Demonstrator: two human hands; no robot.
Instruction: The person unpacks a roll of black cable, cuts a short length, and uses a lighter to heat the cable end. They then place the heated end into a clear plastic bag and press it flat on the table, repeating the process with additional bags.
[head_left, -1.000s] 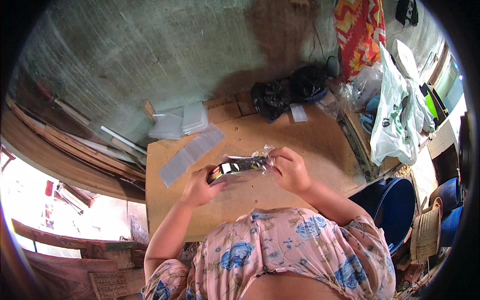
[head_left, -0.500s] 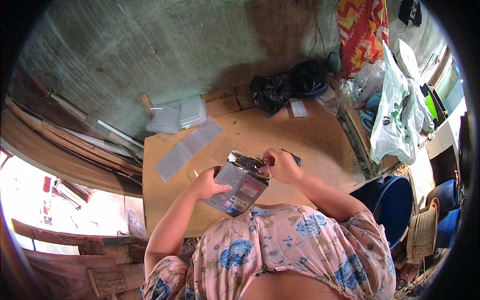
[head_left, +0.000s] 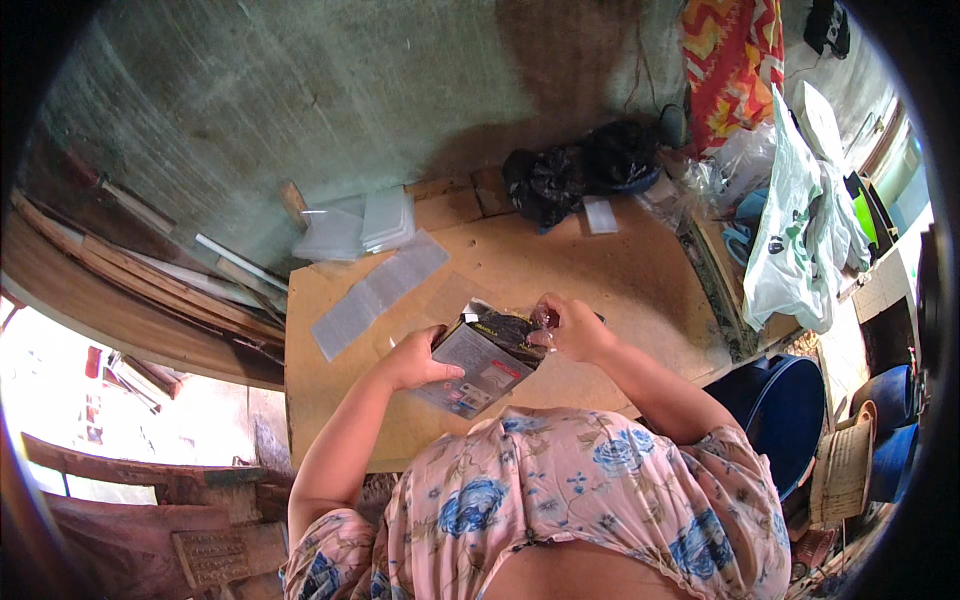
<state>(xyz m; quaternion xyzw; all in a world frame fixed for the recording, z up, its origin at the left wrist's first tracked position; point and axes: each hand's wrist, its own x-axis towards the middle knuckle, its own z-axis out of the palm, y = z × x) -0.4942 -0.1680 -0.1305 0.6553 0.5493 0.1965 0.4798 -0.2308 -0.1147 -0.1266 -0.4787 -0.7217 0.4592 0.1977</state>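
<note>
Left hand (head_left: 412, 362) clamps the left side of a dark box (head_left: 478, 362), thumb flat on its printed face. Right hand (head_left: 568, 330) has its fingers drawn together, seemingly pinching crinkled clear wrap (head_left: 543, 338) at the box's far right corner. One second ago the box showed edge-on; now its broad face tips up, held low over the near part of the counter (head_left: 610, 275), and both hands keep their places at its ends, so the wrapped end lies within the right fingers' reach. Those fingers hide that corner; whether the wrap is torn, I cannot tell. A strip of clear plastic (head_left: 380, 293) lies left of the box, with stacked clear sheets (head_left: 388, 222) beyond. Black bags (head_left: 545, 188) and a white card (head_left: 600, 215) sit far off, well apart from the hands; a blue barrel (head_left: 800, 440) stands right.
</note>
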